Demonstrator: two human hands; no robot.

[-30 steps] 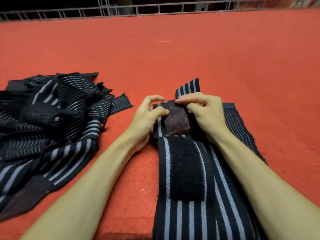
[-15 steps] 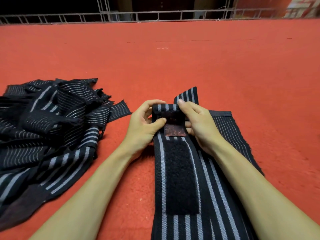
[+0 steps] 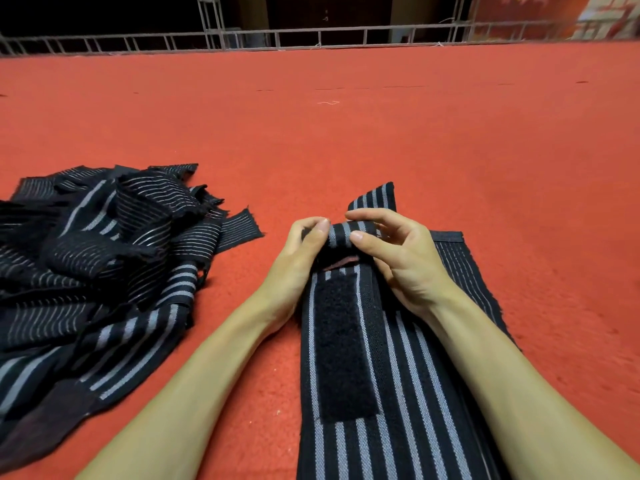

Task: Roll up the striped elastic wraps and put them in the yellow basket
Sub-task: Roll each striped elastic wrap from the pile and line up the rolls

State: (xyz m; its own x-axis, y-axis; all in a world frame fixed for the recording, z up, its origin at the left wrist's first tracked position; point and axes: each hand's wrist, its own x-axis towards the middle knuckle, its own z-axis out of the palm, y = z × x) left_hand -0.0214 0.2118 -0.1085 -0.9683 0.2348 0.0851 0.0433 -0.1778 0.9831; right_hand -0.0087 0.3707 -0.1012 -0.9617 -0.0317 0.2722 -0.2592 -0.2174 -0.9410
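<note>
Red carpet [image 3: 346, 140] fills the view, with a metal railing [image 3: 311, 32] along the far edge. At left, a loose pile of striped wraps [image 3: 86, 271], black with grey stripes, lies tangled and unrolled. At near centre, one wrap [image 3: 349, 441] lies flat on the carpet and runs from the bottom edge away toward the far side. A second wrap [image 3: 460, 271] lies under it, sticking out on the right. A black velcro patch [image 3: 343, 348] sits on the top wrap, just near of the hands.

The far end of the top wrap is turned over into a small roll [image 3: 341, 233] (only a turn or so thick, exact count unclear). Left hand [image 3: 294, 261]: thumb and forefinger pinch the roll's left end. Right hand [image 3: 398, 258]: thumb on the near face, forefinger arched over the top, other fingers loosely curled, gripping the right end. A stray thread [image 3: 328, 103] lies far out on the carpet.
</note>
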